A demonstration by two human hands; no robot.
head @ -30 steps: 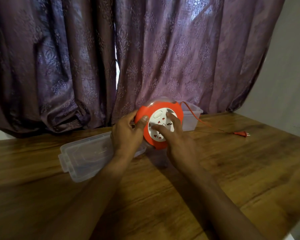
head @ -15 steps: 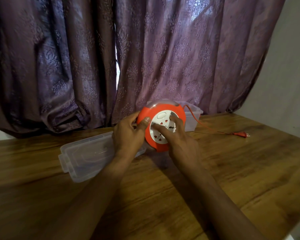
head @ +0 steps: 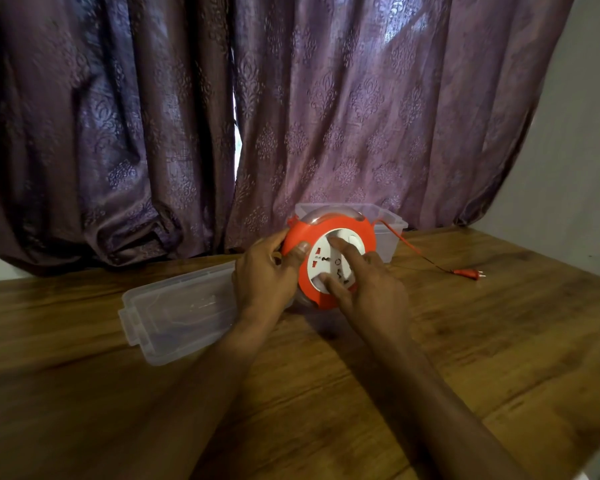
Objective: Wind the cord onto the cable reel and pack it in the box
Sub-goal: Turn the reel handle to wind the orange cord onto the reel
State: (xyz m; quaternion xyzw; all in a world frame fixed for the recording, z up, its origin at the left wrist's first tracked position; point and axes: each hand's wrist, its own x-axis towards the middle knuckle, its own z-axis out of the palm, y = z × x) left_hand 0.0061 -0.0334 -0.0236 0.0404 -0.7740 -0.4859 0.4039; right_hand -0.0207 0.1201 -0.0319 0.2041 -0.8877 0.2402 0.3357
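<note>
The round orange plastic cable reel [head: 329,261] with a white socket face is standing on its edge on the brown wooden table [head: 465,341], in front of the clear plastic box [head: 390,230]. The left hand [head: 265,275] is gripping the reel's left rim, its grip closed around the rim with the thumb lying on the orange front. The right hand [head: 368,289] is pressing spread fingers on the white face; this grip is open and holding nothing. The thin orange cord [head: 409,245] is running from the reel's right side to the small orange plug [head: 468,273] lying on the table. The clear plastic lid [head: 177,313] is lying flat to the left of the reel.
</note>
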